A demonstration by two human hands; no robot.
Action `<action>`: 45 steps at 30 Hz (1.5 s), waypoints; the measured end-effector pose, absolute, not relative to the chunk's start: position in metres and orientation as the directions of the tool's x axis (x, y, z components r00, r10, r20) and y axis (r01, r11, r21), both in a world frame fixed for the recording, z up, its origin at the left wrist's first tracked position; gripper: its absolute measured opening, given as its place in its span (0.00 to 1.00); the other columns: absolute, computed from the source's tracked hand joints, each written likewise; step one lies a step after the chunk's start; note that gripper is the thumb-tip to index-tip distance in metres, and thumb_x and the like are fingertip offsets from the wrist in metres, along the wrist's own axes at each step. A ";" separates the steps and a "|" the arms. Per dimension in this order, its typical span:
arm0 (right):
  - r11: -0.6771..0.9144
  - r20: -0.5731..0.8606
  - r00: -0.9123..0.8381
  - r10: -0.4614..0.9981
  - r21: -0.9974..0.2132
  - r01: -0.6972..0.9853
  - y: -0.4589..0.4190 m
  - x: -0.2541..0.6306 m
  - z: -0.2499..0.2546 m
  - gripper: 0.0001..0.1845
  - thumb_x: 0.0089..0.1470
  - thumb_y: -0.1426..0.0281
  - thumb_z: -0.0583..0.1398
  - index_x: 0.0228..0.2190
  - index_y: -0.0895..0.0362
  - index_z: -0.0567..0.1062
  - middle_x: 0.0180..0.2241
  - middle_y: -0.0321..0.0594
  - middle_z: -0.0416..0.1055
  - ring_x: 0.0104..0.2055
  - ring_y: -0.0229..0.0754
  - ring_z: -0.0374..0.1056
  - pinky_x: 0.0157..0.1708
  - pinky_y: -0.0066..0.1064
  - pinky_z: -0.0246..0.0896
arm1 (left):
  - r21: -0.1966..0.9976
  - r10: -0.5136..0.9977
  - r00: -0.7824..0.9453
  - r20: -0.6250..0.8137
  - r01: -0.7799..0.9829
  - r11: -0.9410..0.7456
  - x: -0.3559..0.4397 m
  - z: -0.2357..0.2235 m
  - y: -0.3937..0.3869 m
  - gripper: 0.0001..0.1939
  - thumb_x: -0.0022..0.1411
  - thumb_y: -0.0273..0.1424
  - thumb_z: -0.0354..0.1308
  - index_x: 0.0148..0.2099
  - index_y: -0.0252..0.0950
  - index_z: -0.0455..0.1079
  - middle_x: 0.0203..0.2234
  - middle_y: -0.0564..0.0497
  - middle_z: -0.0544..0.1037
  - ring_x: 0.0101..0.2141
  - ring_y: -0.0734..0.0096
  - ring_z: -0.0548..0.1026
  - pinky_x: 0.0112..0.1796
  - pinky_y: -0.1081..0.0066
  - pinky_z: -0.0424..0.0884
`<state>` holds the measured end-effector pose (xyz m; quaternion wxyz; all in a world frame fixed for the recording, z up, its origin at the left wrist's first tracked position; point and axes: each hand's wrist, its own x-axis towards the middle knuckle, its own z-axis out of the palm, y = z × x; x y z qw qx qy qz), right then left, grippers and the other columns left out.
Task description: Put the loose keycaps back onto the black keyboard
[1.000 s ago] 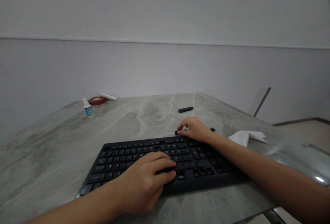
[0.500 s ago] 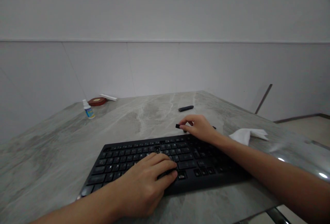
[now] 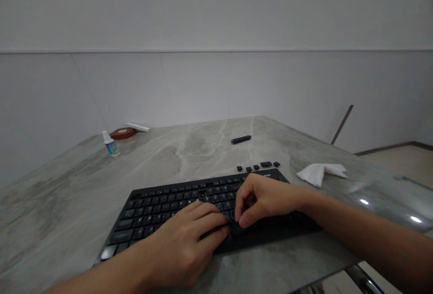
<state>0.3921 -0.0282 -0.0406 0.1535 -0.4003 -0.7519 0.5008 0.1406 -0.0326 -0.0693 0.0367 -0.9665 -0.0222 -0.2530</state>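
Black plastic on a polished, marble-patterned tabletop (image 3: 162,161)
The keyboard (image 3: 165,206) is smooth plastic, its keys (image 3: 121,236) faintly shiny; the loose keycaps (image 3: 266,164) look like the same dark plastic. Bright highlights show the tabletop's gloss. The bottle (image 3: 111,146) is smooth white plastic, the wall (image 3: 203,86) matt. The crumpled white sheet (image 3: 313,175) is matt too, paper or thin cloth, hard to tell.

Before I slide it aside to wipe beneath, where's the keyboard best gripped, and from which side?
Grip the keyboard by its two short ends, probably from left and right: it lies flat and wide, and loose keycaps sit just beyond its far edge.
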 end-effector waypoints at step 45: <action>0.885 0.298 -0.844 0.446 -0.292 0.364 -0.035 0.392 -0.057 0.07 0.54 0.69 0.63 0.27 0.59 0.77 0.23 0.34 0.71 0.24 0.34 0.65 0.24 0.25 0.56 | -0.010 0.076 0.891 0.448 0.090 -0.996 0.139 -0.071 -0.035 0.22 0.60 0.17 0.49 0.55 0.26 0.70 0.48 0.39 0.78 0.48 0.55 0.75 0.48 0.57 0.78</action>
